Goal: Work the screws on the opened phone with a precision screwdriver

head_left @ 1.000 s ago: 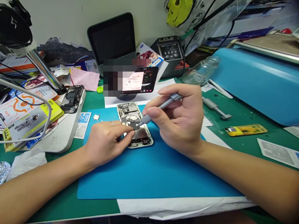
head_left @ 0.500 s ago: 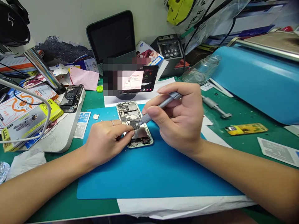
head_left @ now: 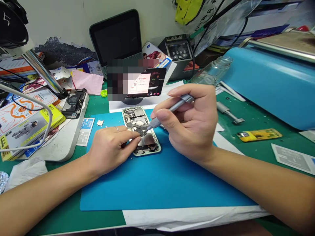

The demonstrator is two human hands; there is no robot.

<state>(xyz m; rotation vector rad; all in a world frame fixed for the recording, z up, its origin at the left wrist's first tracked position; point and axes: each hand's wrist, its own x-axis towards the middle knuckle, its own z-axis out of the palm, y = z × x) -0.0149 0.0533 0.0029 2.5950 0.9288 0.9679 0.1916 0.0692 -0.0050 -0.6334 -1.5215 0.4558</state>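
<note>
An opened phone (head_left: 147, 146) with its inner parts showing lies on a blue mat (head_left: 157, 183). My left hand (head_left: 114, 147), with a ring on one finger, is closed in a pinch over the middle of the phone; what its fingertips grip is too small to name. Between the fingers and thumb of my right hand (head_left: 192, 121) is a grey screwdriver (head_left: 157, 122), slanted down to the left. Its tip is at the phone's middle, close beside my left fingertips.
At the left, a second opened phone (head_left: 73, 103) rests on a white stand (head_left: 71, 141) near boxes. Behind are a lit screen (head_left: 145, 83) and a glass jar (head_left: 216, 70). A grey tool (head_left: 230, 113) and a yellow item (head_left: 259, 134) lie at the right.
My right hand has shifted very slightly right and the screwdriver's handle leans a little differently. The left hand keeps its pinch at the phone. The whole view has moved slightly.
</note>
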